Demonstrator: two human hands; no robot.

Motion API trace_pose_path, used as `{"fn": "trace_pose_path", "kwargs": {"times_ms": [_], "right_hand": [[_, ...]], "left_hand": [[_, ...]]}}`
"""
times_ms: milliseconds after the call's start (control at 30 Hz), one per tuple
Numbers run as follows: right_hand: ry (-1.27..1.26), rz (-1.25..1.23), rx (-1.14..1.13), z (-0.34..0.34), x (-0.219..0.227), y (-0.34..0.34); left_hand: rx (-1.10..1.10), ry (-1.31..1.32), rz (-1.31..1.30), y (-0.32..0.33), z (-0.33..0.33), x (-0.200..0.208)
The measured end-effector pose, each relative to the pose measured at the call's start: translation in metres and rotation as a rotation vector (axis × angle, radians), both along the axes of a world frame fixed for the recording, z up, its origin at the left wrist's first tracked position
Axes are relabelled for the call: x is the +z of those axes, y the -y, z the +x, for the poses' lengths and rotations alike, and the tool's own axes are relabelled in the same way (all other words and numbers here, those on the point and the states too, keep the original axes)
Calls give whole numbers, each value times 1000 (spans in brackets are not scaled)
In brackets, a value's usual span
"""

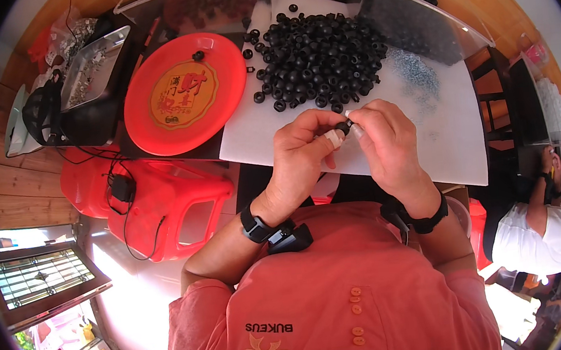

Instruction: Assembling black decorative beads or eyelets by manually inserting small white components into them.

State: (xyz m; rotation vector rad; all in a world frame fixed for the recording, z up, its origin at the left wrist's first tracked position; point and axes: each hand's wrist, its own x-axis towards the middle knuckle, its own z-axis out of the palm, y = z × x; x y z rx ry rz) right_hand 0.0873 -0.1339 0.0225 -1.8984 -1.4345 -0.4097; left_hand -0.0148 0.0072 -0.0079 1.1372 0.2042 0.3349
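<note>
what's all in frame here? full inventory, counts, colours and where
small ring parts: a large pile, too many to count, black, on the white sheet ahead of the hands
white sheet: one, white, covering the worktop
round tray: one, red with a yellow centre, left of the pile; one black part on its far rim
clear bins: two, transparent, at the far edge; the right one holds more black parts
silvery bits: a scatter, grey, right of the pile
metal tray: one, silver, far left
plastic stools: red, below the tray; count unclear
another person: one, white top, far right
left hand: one, pinching a black part
right hand: one, on the same part
</note>
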Motion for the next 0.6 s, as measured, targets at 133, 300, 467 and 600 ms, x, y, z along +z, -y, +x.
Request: {"fn": "trace_pose_path", "kwargs": {"times_ms": [133, 300, 467, 600], "right_hand": [[41, -23, -15, 0, 0, -1], [67, 23, -5, 0, -3, -2], [-297, 8, 21, -1, -3, -5], [-263, 64, -5, -2, -2, -9]], "left_hand": [[4, -22, 18, 0, -1, 0], [4, -49, -5, 0, -1, 4], [27, -77, 41, 3, -1, 5], [57, -54, 52, 6, 1, 2]]}}
